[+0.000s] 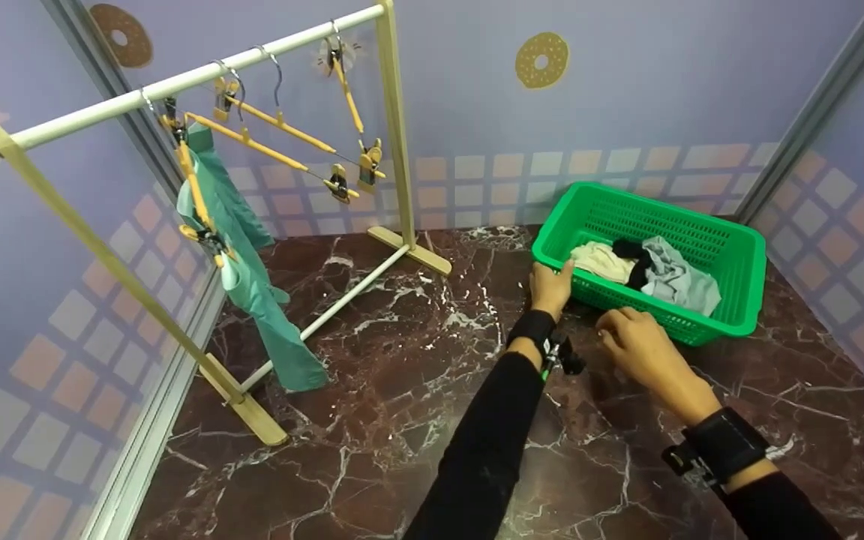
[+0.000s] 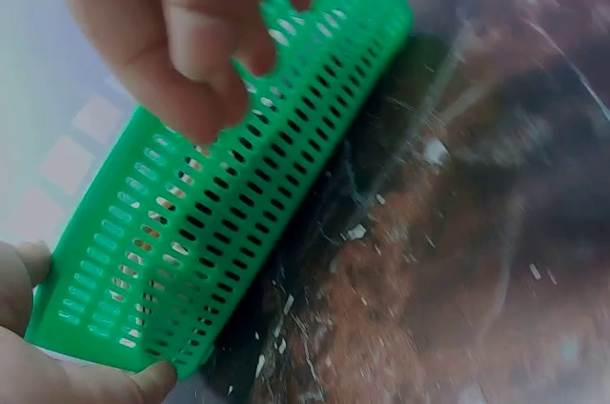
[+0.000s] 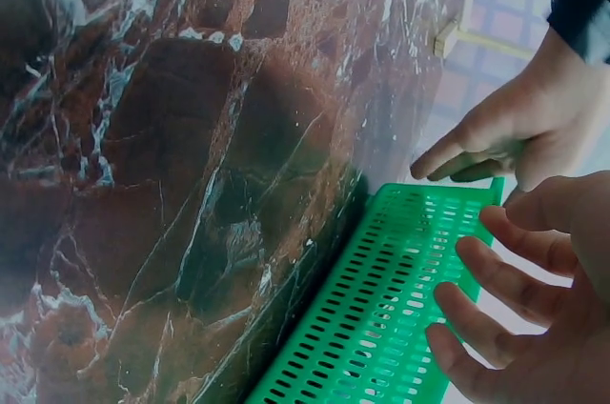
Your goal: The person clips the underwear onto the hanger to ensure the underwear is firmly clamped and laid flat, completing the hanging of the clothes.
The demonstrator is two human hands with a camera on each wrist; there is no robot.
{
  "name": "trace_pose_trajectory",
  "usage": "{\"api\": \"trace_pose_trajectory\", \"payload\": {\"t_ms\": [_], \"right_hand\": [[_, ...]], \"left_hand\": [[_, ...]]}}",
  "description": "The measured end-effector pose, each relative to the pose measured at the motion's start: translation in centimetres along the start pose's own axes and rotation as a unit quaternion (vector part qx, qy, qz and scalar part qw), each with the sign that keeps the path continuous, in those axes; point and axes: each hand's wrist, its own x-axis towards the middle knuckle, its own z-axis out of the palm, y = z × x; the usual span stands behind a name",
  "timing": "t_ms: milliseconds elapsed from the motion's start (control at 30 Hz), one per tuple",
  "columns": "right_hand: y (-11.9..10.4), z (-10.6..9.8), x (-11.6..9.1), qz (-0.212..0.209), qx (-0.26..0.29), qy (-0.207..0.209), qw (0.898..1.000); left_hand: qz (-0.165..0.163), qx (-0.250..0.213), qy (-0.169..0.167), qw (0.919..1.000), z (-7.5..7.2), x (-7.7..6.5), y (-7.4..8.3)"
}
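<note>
At the right stands a green plastic basket (image 1: 747, 277) with slotted sides. My left hand (image 1: 550, 289) grips its near left corner, with the thumb up at the rim and the fingers along the outside. In front of the basket's near long side, my right hand (image 1: 640, 345) hovers apart from it with loosely bent fingers, holding nothing. Inside the basket lie a cream cloth (image 1: 603, 262), a black cloth (image 1: 636, 262) and a light grey cloth (image 1: 678, 277), bunched together. The left wrist view shows the slotted basket wall (image 2: 229, 204) close up, the right hand (image 2: 195, 32) over it.
A rack with a white rail (image 1: 199, 77) and wooden legs (image 1: 398, 127) stands at the left. Several yellow clip hangers (image 1: 252, 142) hang there; one bears a teal garment (image 1: 252, 285). Walls enclose the brown marbled floor (image 1: 402, 420). Small white flecks lie between rack and basket.
</note>
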Motion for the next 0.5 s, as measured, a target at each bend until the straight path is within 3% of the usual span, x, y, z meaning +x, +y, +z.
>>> {"api": "trace_pose_trajectory", "payload": {"t_ms": [167, 333, 500], "right_hand": [[0.2, -0.2, 0.4, -0.003, 0.004, 0.012, 1.0], [0.7, -1.3, 1.4, 0.0, 0.018, 0.031, 0.999], [2.6, -3.4, 3.8, 0.01, 0.017, 0.039, 0.999]], "left_hand": [[-0.03, -0.061, 0.014, 0.9976, 0.3, 0.1, 0.3], [-0.037, -0.06, 0.012, 0.9974, 0.4, 0.1, 0.1], [-0.044, -0.062, 0.011, 0.997, 0.0, 0.2, 0.2]]}}
